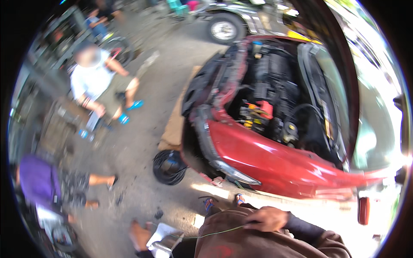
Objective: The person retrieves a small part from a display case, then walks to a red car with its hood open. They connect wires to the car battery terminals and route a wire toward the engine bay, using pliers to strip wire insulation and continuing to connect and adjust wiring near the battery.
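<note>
My right hand [267, 218] is in front of my brown top, its fingers pinched on a thin yellow-green wire [219, 232]. That wire runs slack to the left, to a white and silver box-like piece [165, 239] whose kind I cannot make out. At the left side of this piece is my left hand [140, 235], smeared by motion; it seems to grip the piece, though its fingers are partly hidden. Ahead of me a red car [262, 159] has its hood raised, showing the engine [275, 71], and its front bumper is off.
A coil of black cable [169, 167] lies by the car's front corner, near a flat cardboard sheet [174, 129]. At the left are a seated person in white [92, 81] and a person in purple [39, 178]. Another vehicle's wheel [224, 29] stands at the far side.
</note>
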Motion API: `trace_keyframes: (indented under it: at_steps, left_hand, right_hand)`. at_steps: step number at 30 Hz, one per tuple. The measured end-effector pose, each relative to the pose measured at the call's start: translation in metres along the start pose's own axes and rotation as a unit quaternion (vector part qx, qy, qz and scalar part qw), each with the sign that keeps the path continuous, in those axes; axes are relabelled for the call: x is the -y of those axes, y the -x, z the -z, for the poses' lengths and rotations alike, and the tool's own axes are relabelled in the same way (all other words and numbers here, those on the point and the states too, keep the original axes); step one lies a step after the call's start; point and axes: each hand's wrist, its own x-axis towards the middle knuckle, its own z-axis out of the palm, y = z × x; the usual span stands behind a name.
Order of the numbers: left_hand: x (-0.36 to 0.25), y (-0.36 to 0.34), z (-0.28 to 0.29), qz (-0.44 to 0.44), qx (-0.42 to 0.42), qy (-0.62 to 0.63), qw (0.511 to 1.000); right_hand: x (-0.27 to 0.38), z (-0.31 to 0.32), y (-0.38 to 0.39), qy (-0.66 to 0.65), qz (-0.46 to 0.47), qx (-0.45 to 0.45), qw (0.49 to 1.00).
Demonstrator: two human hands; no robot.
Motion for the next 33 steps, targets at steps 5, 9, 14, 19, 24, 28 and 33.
trace_keyframes:
  at_steps: [5,9,14,19,24,28,33]
  left_hand:
    - [-0.24,0.027,0.043,-0.361,0.418,0.369,0.747]
    - [-0.208,-0.023,0.031,-0.17,0.405,0.335,0.833]
    - [-0.159,-0.056,-0.07,-0.344,0.41,0.225,0.814]
    - [-0.24,-0.079,-0.067,-0.391,0.339,-0.032,0.855]
    - [-0.4,-0.003,-0.001,-0.339,0.557,0.508,0.563]
    - [-0.437,-0.007,0.05,-0.316,0.443,0.403,0.736]
    - [-0.491,0.003,0.054,-0.372,0.428,0.386,0.728]
  right_hand:
    - [0.024,0.013,-0.055,0.066,0.087,-0.225,0.968]
    - [-0.041,0.047,0.014,0.0,-0.078,-0.197,0.977]
    - [-0.088,0.032,0.062,0.115,-0.172,-0.224,0.952]
    - [-0.085,0.049,0.05,0.116,-0.235,-0.233,0.937]
    - [-0.075,0.08,0.01,0.057,-0.078,-0.292,0.952]
    - [-0.123,0.129,0.061,0.022,-0.015,-0.306,0.952]
    - [-0.142,0.144,0.064,0.047,-0.016,-0.312,0.949]
